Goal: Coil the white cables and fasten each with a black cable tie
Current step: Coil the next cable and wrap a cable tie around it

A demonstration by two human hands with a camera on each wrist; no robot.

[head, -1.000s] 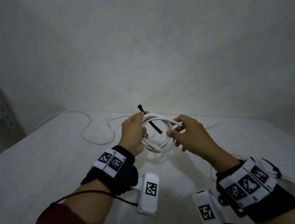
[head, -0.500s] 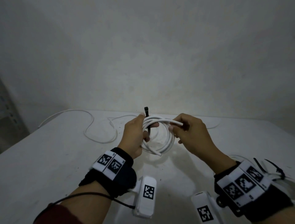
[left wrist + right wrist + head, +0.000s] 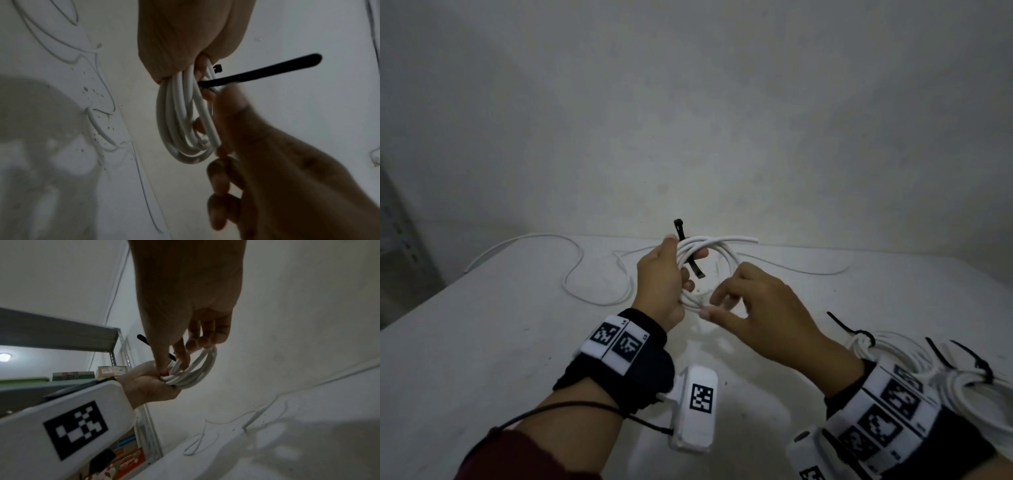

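My left hand (image 3: pixel 661 277) grips a white cable coil (image 3: pixel 717 244) above the table, with a black cable tie (image 3: pixel 680 231) clamped against the strands. The tie's head sticks up past my fingers and its tail hangs inside the loop. In the left wrist view the tie (image 3: pixel 257 73) juts out sideways from the coil (image 3: pixel 180 129). My right hand (image 3: pixel 760 308) is blurred at the coil's lower part. In the right wrist view its thumb and forefinger lie on either side of the strands (image 3: pixel 197 371), just beside my left hand (image 3: pixel 148 382).
Tied coils with black ties (image 3: pixel 893 342) lie at the right, by my right wrist. A loose white cable (image 3: pixel 575 274) snakes over the white table (image 3: pixel 482 342) at the left, and another (image 3: pixel 808 270) runs along the back. A metal shelf (image 3: pixel 61 337) stands to the left.
My right hand has left the cable's upper right end and dropped down-left to the lower strands. The free cable end now sticks out to the right. My left hand keeps its grip.
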